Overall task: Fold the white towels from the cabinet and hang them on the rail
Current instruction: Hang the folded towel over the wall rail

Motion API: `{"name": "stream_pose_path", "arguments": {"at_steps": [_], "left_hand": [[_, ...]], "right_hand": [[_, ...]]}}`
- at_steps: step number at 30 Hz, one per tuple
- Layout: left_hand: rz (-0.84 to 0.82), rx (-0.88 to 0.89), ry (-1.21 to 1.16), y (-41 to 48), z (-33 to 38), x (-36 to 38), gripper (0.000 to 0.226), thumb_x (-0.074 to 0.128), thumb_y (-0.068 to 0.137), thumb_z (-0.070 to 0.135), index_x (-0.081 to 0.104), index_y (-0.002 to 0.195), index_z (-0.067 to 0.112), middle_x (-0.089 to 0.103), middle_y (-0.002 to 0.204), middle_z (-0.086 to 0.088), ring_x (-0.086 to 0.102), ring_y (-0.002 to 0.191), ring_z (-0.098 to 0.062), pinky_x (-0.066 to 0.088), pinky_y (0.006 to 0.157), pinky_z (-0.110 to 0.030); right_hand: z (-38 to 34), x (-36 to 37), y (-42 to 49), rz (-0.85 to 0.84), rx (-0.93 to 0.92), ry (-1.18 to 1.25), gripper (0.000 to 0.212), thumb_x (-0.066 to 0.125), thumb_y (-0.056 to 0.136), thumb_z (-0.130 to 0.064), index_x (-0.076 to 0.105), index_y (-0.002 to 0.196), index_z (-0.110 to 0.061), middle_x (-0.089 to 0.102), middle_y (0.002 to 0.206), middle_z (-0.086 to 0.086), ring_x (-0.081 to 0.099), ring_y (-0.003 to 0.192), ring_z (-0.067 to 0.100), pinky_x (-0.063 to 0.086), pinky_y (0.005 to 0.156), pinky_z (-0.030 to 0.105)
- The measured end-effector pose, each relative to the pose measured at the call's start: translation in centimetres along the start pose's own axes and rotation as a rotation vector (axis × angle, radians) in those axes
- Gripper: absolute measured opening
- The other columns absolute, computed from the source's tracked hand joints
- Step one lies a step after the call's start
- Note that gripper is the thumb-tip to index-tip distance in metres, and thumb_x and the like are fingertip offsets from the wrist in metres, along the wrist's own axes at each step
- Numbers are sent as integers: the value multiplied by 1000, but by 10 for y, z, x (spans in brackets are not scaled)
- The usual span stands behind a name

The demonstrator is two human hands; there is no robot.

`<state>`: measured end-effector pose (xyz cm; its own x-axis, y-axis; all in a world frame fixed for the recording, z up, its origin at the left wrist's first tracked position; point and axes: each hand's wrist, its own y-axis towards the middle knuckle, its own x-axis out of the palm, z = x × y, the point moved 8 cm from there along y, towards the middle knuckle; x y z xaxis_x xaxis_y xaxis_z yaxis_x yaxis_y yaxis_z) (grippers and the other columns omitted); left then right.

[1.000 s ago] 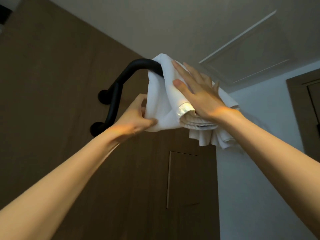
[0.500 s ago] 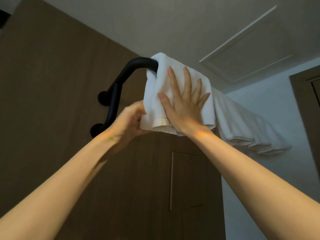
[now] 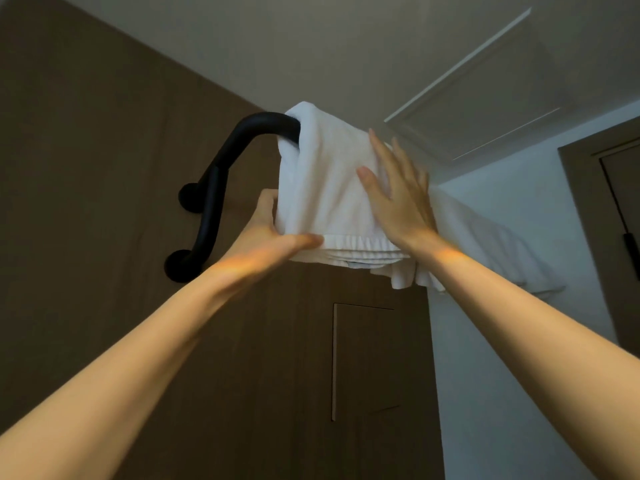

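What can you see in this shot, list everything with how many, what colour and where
Folded towel: one, white, draped over the rail's near end.
Other towels: white, further right along the rail, count unclear.
Rail: one, black, curved, fixed to the wood wall.
Wood wall: brown, left and centre.
Ceiling hatch: one, pale, upper right.
Doorway: dark, far right.
Left hand: gripping the folded towel's lower left corner.
Right hand: flat, fingers spread, on the towel's right side.

Dim room: brown wood-panelled wall (image 3: 104, 168), pale ceiling (image 3: 346, 46) with a framed hatch (image 3: 485, 109), white wall (image 3: 502, 375) at right.
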<state>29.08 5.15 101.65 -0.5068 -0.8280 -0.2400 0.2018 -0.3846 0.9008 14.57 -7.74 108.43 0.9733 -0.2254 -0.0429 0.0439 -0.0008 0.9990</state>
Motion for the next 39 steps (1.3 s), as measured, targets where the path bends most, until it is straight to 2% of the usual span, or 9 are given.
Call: {"name": "stream_pose_path", "arguments": {"at_steps": [6, 9, 12, 15, 20, 26, 31, 35, 39], "left_hand": [[-35, 22, -18, 3, -5, -1, 61, 73, 82, 30, 29, 122, 35, 47, 108, 20, 54, 92, -1, 42, 66, -12], [-41, 30, -31, 5, -9, -2, 63, 73, 82, 29, 29, 126, 34, 47, 110, 19, 54, 94, 1, 43, 65, -10], [-54, 32, -23, 6, -11, -4, 70, 74, 80, 28, 28, 133, 29, 47, 115, 17, 54, 99, 0, 45, 70, -11], [-60, 19, -26, 7, -15, -6, 74, 75, 78, 28, 28, 136, 28, 47, 117, 16, 54, 104, -4, 48, 77, -17], [-90, -22, -24, 10, -24, -8, 78, 80, 73, 40, 31, 134, 34, 51, 120, 11, 57, 107, -12, 51, 90, -33], [-124, -83, -92, 11, -30, -9, 80, 78, 63, 41, 35, 131, 36, 56, 124, 4, 61, 109, -19, 51, 95, -45], [-132, -88, -94, 11, -32, -9, 75, 78, 64, 41, 37, 127, 39, 56, 125, 4, 61, 111, -19, 51, 96, -45], [-137, -96, -138, 10, -32, -7, 65, 80, 66, 38, 42, 118, 43, 59, 122, 5, 63, 109, -17, 51, 96, -43], [-130, -91, -134, 7, -28, -6, 64, 81, 67, 37, 41, 117, 44, 58, 124, 5, 63, 109, -17, 51, 96, -42]], "right_hand": [[-5, 25, -18, 121, 22, 77, 59, 14, 98, -59, 3, 153, -41, -4, 163, -5, -1, 149, 14, 8, 122, 41], [-1, 30, -30, 121, 96, 100, 55, 19, 102, -49, 1, 153, -38, -10, 163, -7, -4, 150, 15, 12, 121, 45], [1, 37, -60, 81, 99, 235, 56, 27, 102, -49, 6, 154, -40, -11, 162, -14, -8, 147, 5, 4, 120, 33], [13, 39, -101, 219, 277, 574, 61, 48, 97, -44, 22, 151, -37, 9, 158, -17, 9, 141, -5, 14, 117, 28], [10, 74, -113, 240, 584, 1117, 83, 64, 82, -53, 10, 144, -55, 23, 154, -14, 34, 138, 16, 36, 111, 53], [0, 105, -113, 327, 880, 1508, 80, 66, 83, -52, 9, 138, -58, 42, 141, -5, 54, 122, 26, 53, 91, 52], [-6, 114, -103, 268, 831, 1740, 66, 64, 88, -45, 21, 139, -45, 53, 138, 5, 59, 120, 26, 55, 88, 51], [-18, 118, -98, 37, 838, 1875, 65, 60, 86, -56, 36, 142, -31, 58, 133, 13, 61, 117, 33, 52, 94, 53], [-16, 107, -96, 53, 885, 1990, 52, 67, 87, -42, 47, 130, -21, 63, 125, 13, 62, 115, 32, 48, 99, 53]]}}
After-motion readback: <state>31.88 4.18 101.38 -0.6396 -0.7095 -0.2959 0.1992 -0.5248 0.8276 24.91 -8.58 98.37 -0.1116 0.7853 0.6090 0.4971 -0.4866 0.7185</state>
